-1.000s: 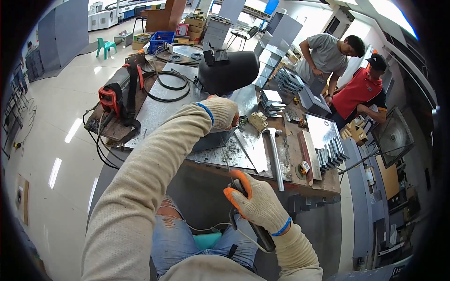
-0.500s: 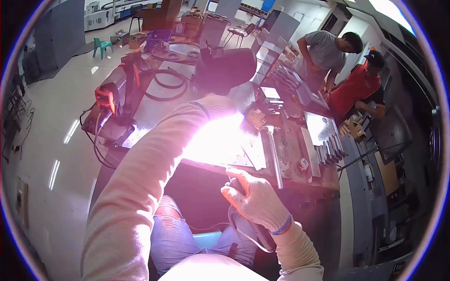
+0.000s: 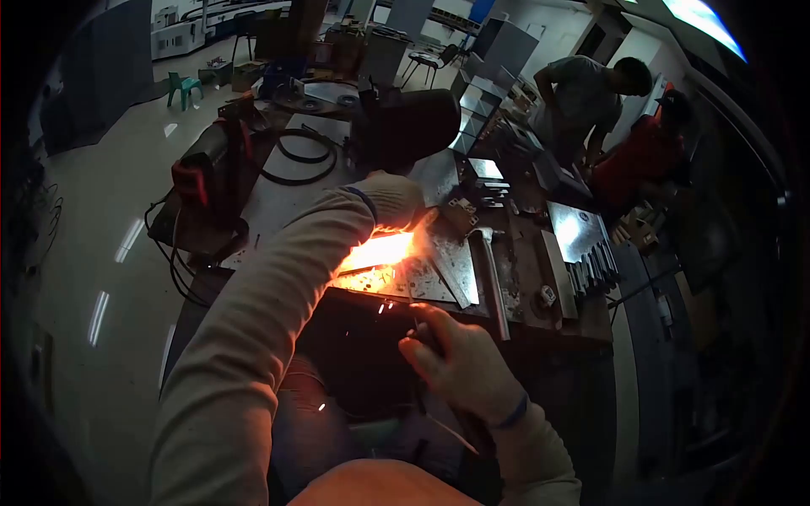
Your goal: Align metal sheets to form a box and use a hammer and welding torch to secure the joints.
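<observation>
Left hand: gloved, resting on the counter beside the glowing weld; grip unclear.
Right hand: closed around the electrode holder.

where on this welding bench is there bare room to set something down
Bare patch: the pale benchtop between the red welding machine and the grey sleeve, below the coiled black cable. Crowded: the right half, with the steel hammer, shiny metal plate and grey bars. Sparks fill the middle.
</observation>
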Available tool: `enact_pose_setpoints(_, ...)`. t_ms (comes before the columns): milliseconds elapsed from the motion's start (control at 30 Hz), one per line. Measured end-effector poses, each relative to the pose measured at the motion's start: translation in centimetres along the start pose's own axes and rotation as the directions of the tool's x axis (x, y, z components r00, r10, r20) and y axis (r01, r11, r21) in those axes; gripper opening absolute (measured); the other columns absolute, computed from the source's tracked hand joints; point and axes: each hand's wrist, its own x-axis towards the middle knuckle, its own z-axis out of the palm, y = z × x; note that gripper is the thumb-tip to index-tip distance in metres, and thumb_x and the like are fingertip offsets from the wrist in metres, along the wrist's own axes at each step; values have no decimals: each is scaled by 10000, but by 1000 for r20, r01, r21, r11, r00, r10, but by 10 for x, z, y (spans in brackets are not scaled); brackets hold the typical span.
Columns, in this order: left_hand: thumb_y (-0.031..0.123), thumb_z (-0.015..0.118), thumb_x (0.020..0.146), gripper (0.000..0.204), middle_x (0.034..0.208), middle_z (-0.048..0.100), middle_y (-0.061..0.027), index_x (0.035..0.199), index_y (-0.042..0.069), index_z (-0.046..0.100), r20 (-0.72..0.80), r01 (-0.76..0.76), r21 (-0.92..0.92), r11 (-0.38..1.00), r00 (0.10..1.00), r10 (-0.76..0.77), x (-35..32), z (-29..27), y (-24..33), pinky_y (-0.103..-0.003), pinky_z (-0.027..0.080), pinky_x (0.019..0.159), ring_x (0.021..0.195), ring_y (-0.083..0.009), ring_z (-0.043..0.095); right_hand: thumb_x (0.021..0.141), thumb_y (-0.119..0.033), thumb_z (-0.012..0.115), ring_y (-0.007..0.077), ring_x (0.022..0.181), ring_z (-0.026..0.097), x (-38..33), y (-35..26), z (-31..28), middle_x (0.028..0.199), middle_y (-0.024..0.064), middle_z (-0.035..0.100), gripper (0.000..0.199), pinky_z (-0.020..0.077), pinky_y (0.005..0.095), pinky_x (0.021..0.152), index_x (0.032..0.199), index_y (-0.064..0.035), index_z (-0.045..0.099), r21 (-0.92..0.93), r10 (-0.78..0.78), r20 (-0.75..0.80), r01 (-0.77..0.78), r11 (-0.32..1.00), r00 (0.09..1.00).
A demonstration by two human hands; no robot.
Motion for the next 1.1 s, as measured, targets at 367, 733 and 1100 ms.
enact_pose_setpoints(367, 27, 707, 885, 328, 1021, 830, -44, 1142, 164, 859, 311, -309, 181, 934, 919, 243, 63, 12, -37, -349, 587, 840, 870, -258, 743, 979, -209, 778, 191, 654, 680, -36, 1, -14, 935, 109, 767, 542, 513, 309, 609, 1451, -12, 598, 163, 94, 133, -115, 980, 987)
enact_pose_setpoints(733, 88, 755, 909, 341, 1063, 840, -9, 1223, 191, 842, 366, -243, 188, 952, 917, 162, 57, 1, -28, -359, 577, 898, 928, -232, 746, 972, -196, 778, 196, 634, 667, -35, 8, -13, 910, 107, 770, 559, 512, 315, 598, 1462, -1, 592, 92, 85, 132, -98, 991, 988)
enact_pose_setpoints(1100, 175, 780, 911, 356, 1111, 833, -31, 1262, 207, 827, 389, -325, 25, 945, 874, 290, 62, 5, -45, -393, 569, 944, 976, -255, 755, 944, -193, 798, 194, 625, 657, -75, 28, 5, 882, 86, 759, 600, 505, 302, 593, 1480, -9, 600, 203, 27, 105, -48, 978, 994)
